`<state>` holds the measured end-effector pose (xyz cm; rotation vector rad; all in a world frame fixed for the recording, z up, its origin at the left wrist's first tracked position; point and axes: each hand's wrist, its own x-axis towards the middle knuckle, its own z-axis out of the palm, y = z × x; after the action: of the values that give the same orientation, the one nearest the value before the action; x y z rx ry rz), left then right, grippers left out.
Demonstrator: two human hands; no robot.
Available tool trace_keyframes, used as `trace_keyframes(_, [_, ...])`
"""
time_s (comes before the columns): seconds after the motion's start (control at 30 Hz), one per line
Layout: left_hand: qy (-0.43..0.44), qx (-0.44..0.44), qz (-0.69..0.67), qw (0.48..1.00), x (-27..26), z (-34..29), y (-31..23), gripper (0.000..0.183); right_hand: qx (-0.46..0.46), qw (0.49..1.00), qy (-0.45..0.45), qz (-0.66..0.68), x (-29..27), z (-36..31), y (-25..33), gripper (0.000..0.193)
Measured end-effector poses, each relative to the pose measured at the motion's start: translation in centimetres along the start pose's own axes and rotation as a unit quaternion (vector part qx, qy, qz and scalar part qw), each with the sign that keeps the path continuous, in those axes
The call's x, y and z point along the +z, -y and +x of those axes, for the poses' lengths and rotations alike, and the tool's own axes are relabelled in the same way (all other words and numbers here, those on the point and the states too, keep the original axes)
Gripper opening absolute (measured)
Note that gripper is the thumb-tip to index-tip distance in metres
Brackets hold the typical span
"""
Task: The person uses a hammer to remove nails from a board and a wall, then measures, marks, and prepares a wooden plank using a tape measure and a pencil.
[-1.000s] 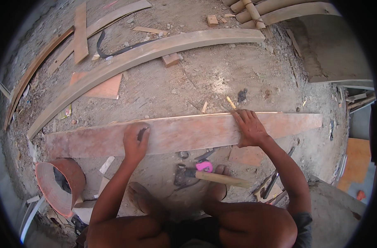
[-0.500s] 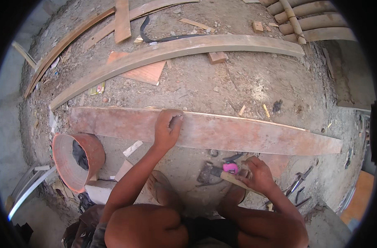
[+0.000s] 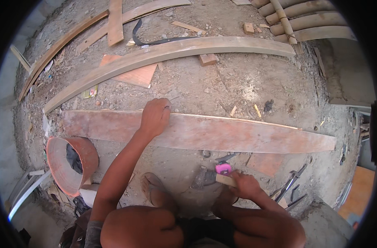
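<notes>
A long reddish, dusty board [image 3: 221,134] lies across the ground in front of me, tapering at its right end. My left hand [image 3: 156,115] is closed at its far edge, knuckles reaching past it; whatever its fingers hold is hidden. Closed round a pale wooden handle, my right hand [image 3: 245,184] keeps a wooden-handled tool [image 3: 225,180] low near my right foot. The broad dark head of that tool points left and is blurred. Just beyond the handle sits a pink tape measure [image 3: 223,168], with a dark curved piece beside it.
An orange bucket [image 3: 87,155] with dark stuff inside lies tipped at the left. A curved wooden beam [image 3: 184,49] spans the far ground, a small wood block [image 3: 208,60] under it. Pliers-like tools [image 3: 293,180] lie at the right. Bamboo poles [image 3: 306,18] are at the far right.
My left hand has moved left and away, from over the board to its far edge, its fingers more closed. The right hand has lowered with the tool. The view has shifted slightly.
</notes>
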<state>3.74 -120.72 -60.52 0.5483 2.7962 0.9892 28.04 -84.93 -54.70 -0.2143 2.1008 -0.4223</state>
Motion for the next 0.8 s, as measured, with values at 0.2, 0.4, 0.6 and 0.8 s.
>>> trace_keyframes(0.2, [0.137,0.079,0.138,0.978,0.0,0.4,-0.5,0.064,-0.048,0.987,0.012,0.156,0.5,-0.9,-2.1,0.050])
trace_keyframes(0.4, [0.258,0.033,0.164,0.952,-1.1,1.4,-1.4,0.096,-0.043,0.954,-0.091,0.281,-0.4,-2.6,-4.0,0.035])
trace_keyframes(0.6, [0.308,-0.019,0.172,0.935,-1.5,2.6,-2.1,0.090,0.041,0.806,-0.145,0.573,-2.0,-4.4,-4.8,0.024])
trace_keyframes(0.8, [0.212,0.012,0.102,0.972,-1.9,0.7,-3.9,0.072,0.148,0.737,-0.348,0.560,-2.2,-8.0,-6.9,0.025])
